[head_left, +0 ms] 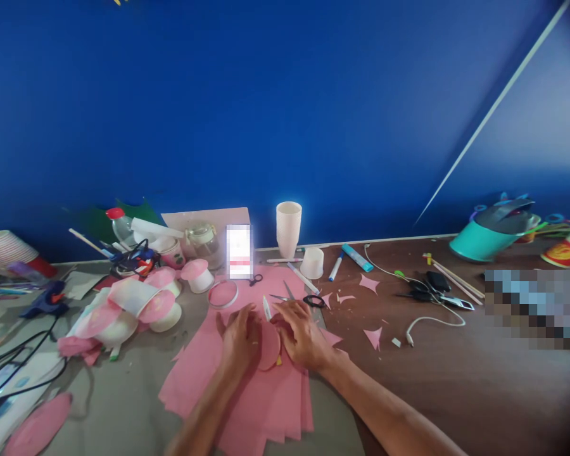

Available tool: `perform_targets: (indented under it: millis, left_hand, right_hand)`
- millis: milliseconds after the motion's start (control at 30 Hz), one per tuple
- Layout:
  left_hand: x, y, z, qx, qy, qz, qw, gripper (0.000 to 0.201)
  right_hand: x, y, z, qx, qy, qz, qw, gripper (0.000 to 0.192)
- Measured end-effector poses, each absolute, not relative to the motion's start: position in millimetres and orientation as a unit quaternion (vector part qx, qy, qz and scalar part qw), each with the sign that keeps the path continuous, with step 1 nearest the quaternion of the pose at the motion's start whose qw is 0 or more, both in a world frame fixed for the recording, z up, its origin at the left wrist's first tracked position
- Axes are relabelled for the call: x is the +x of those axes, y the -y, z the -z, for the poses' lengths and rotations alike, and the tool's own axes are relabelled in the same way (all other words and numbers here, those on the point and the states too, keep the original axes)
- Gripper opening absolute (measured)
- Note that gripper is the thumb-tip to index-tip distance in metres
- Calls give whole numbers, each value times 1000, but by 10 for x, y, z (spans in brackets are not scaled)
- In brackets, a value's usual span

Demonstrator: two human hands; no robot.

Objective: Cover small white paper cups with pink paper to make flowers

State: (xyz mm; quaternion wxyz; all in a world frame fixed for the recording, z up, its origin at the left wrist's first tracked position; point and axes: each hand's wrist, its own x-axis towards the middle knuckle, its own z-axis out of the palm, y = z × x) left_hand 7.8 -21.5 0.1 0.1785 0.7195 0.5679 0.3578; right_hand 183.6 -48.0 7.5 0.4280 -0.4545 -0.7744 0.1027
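L hand (238, 339): flat, palm down, fingers spread, pressing on pink paper stack (247, 392); grips nothing.
R hand (303, 334): flat, palm down, fingers loosely spread on same stack, touching edge of pink disc (268, 347); no grip on it.
Pink disc: round cut-out, lies on the stack betw. both hands, partly under L hand's thumb side.
Open room: bare brown tabletop (456, 380) to the R of R forearm, wide and free; grey mat (123, 392) front-L also open. Space directly beyond fingertips is tight: scissors (300, 297) w/ black loop handle and a white pen (266, 308) lie just past the hands.
Edges: stack's near corners fan out unevenly and reach twd bottom of frame; table's far edge meets blue wall (285, 114).
Hidden/unclear: phone-like lit screen (240, 251) is pixelated; another pixelated patch at far R. Pile of pink-and-white cups (133, 307) at L is blurred, count not readable. Both forearms cut off by bottom edge. Pink round piece (38, 427) cut off at bottom-L.
Materials/shapes: paper matte, thin, layered sheets; pointed pink offcuts (373, 335) star-like, scattered on brown top. Stacked white paper cups (289, 228) upright by wall, one cup (312, 263) inverted near it. Teal bucket (479, 240) smooth plastic, tilted. White cable (427, 316) loops near black items. Blue glue gun (47, 299) far L.
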Motion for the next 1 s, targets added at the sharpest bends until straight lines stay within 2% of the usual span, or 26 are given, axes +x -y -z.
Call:
perform_targets:
  millis: [67,233,533,767,1000]
  left_hand:
    - [85,215,-11,725,-580,-334,160,29]
    - [96,223,-35,745,-583,-295,137,23]
    - [64,205,0,757,-553,-302,173,31]
    - [59,205,0,767,-530,-304,194,32]
    - [52,202,-36,759,-542,-310,182,37]
  right_hand:
    - [1829,468,-58,-443,772,-98,445,54]
    - [1833,443,-16,-476,759,-54,441,38]
    - [1733,543,-131,-483,828,-47,279,26]
    - [1748,531,-114,-509,830,-67,217,32]
    - [1771,505,-130,-514,844,-28,150,27]
